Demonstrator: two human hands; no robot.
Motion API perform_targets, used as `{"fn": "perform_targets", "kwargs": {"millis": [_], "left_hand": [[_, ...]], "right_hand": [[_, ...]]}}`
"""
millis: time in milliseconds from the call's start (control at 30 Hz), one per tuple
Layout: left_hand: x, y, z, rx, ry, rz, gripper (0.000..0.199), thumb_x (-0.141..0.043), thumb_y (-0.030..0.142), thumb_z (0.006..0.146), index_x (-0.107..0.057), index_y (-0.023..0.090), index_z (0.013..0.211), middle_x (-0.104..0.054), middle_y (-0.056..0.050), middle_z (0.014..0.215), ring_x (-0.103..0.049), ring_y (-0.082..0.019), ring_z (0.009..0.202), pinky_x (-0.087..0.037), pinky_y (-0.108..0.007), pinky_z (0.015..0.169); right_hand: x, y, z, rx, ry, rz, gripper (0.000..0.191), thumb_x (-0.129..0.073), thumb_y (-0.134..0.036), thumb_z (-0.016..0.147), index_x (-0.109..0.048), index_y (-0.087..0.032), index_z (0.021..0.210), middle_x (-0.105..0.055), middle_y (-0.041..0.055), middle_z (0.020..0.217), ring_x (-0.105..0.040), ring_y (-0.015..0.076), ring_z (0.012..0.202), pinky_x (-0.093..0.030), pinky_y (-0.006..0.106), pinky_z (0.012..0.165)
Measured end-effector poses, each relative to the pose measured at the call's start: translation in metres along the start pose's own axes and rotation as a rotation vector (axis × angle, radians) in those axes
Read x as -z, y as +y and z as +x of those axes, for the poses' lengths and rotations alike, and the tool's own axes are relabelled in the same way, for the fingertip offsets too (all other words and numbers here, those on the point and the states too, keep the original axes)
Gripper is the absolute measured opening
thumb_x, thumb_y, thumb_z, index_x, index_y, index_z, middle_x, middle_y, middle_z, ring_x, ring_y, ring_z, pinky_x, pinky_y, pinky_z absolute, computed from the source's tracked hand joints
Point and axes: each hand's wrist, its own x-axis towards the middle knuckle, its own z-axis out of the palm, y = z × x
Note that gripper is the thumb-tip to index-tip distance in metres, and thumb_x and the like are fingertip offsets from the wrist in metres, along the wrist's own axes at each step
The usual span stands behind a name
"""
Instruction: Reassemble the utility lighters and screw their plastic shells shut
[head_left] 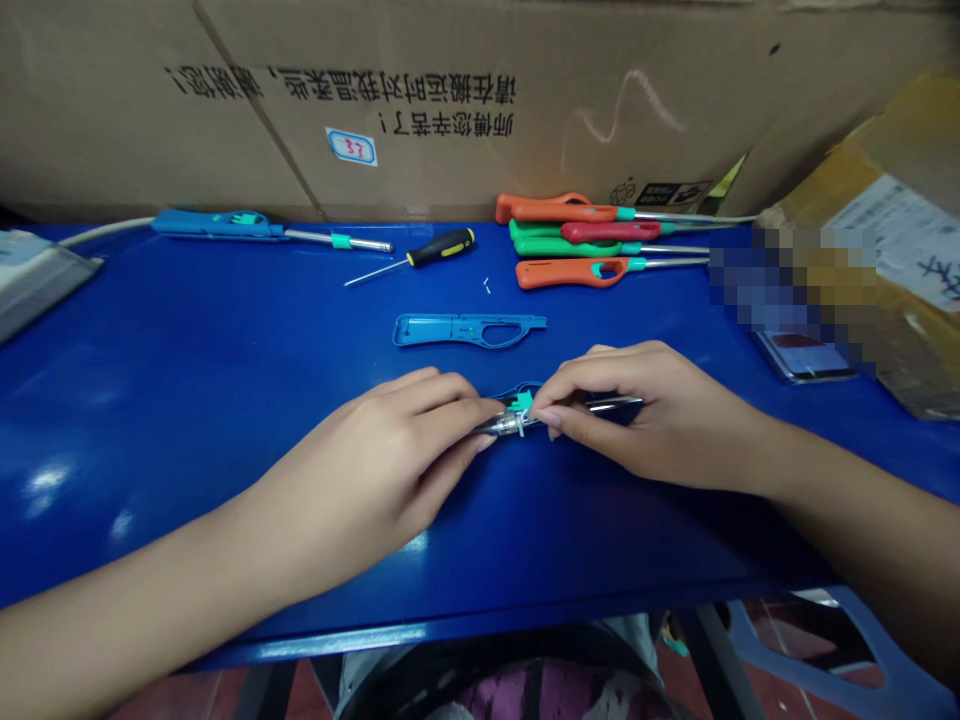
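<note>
Close to the blue table's middle, my left hand [409, 440] is closed around the left end of an opened lighter assembly [511, 420], which has a clear part, a teal trigger piece and a thin metal tube reaching right. The fingers of my right hand [637, 415] pinch the assembly near the trigger piece, beside the tube. Part of a blue casing shows behind the fingers; the rest is hidden. Just beyond lies a separate blue casing half [435, 330], its hollow side up.
Behind are a black-yellow screwdriver [442, 247], a blue lighter [217, 225] and several orange, green and red lighters [555, 273]. A phone [806, 357] and a taped box [900, 230] are at right. Cardboard [420, 50] stands along the back.
</note>
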Motion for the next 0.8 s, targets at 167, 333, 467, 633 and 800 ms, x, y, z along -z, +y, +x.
{"fn": "perform_targets", "kwargs": {"millis": [167, 333, 467, 633, 800], "left_hand": [[0.0003, -0.0006, -0.0004, 0.002, -0.001, -0.001, 0.029, -0.051, 0.021, 0.104, -0.067, 0.016, 0.127, -0.068, -0.006, 0.105, -0.064, -0.021, 0.095, -0.053, -0.036, 0.084], [0.0005, 0.0004, -0.0006, 0.001, 0.009, -0.013, 0.028, -0.052, 0.022, 0.104, -0.067, 0.017, 0.127, -0.069, -0.006, 0.104, -0.064, -0.021, 0.094, -0.054, -0.036, 0.083], [-0.0021, 0.0017, -0.0014, 0.001, 0.035, -0.051, 0.026, -0.054, 0.019, 0.102, -0.068, 0.017, 0.125, -0.069, -0.006, 0.104, -0.064, -0.019, 0.095, -0.054, -0.034, 0.082], [-0.0061, 0.0029, -0.0023, 0.011, 0.09, -0.118, 0.025, -0.056, 0.016, 0.101, -0.068, 0.017, 0.123, -0.07, -0.004, 0.104, -0.065, -0.016, 0.096, -0.053, -0.029, 0.084], [-0.0073, 0.0042, -0.002, 0.014, 0.097, -0.156, 0.024, -0.057, 0.016, 0.101, -0.068, 0.019, 0.123, -0.07, -0.002, 0.105, -0.065, -0.013, 0.096, -0.052, -0.026, 0.086]], "right_hand": [[-0.0003, -0.0001, 0.0003, 0.021, -0.002, -0.011, 0.016, -0.059, -0.023, 0.098, -0.074, -0.021, 0.092, -0.078, -0.0006, 0.087, -0.067, 0.0121, 0.076, -0.049, 0.026, 0.071], [-0.0005, -0.0003, 0.0002, 0.023, -0.006, -0.024, 0.017, -0.059, -0.025, 0.098, -0.074, -0.022, 0.092, -0.078, -0.0008, 0.086, -0.067, 0.0124, 0.075, -0.048, 0.028, 0.073], [-0.0002, -0.0001, -0.0011, 0.005, 0.004, -0.029, 0.018, -0.059, -0.025, 0.098, -0.074, -0.022, 0.089, -0.076, -0.0011, 0.08, -0.065, 0.0119, 0.071, -0.047, 0.027, 0.07], [-0.0004, -0.001, -0.0005, -0.028, 0.021, 0.001, 0.018, -0.06, -0.025, 0.096, -0.074, -0.02, 0.085, -0.075, -0.0009, 0.076, -0.065, 0.0118, 0.07, -0.046, 0.026, 0.066], [-0.0002, -0.002, 0.0005, -0.043, 0.009, 0.017, 0.018, -0.061, -0.024, 0.095, -0.074, -0.02, 0.084, -0.075, -0.0011, 0.074, -0.066, 0.012, 0.071, -0.046, 0.025, 0.066]]}}
